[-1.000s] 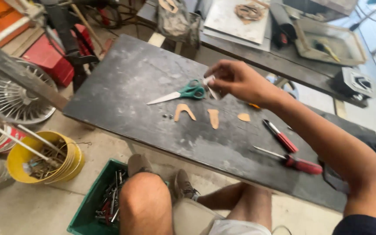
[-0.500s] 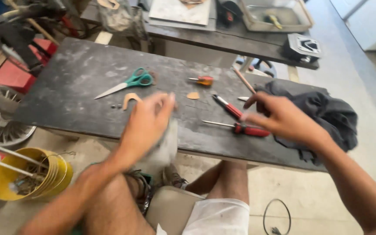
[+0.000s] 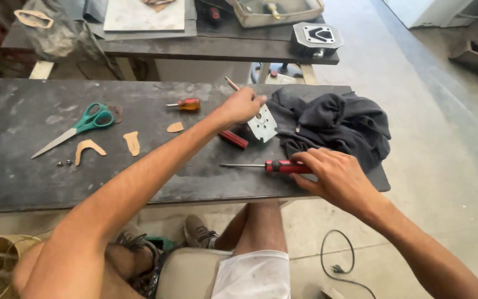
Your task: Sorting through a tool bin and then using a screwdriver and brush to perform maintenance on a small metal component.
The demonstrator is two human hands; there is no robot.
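At centre frame, our left hand (image 3: 243,105) closes its fingers on a small pale metal plate (image 3: 263,124) with holes, held tilted above the dark workbench (image 3: 23,177), with a pencil (image 3: 232,83) jutting up beside the knuckles. Lower right, our right hand (image 3: 333,176) wraps its fingers on the red handle of a screwdriver (image 3: 266,166) lying flat near the front edge. A black cloth (image 3: 333,122) sits bunched just beyond. Green-handled scissors (image 3: 76,128) lie at left.

Scuffed matt worktop (image 3: 23,182), dull metal plate (image 3: 265,126), rumpled black cloth (image 3: 338,122).
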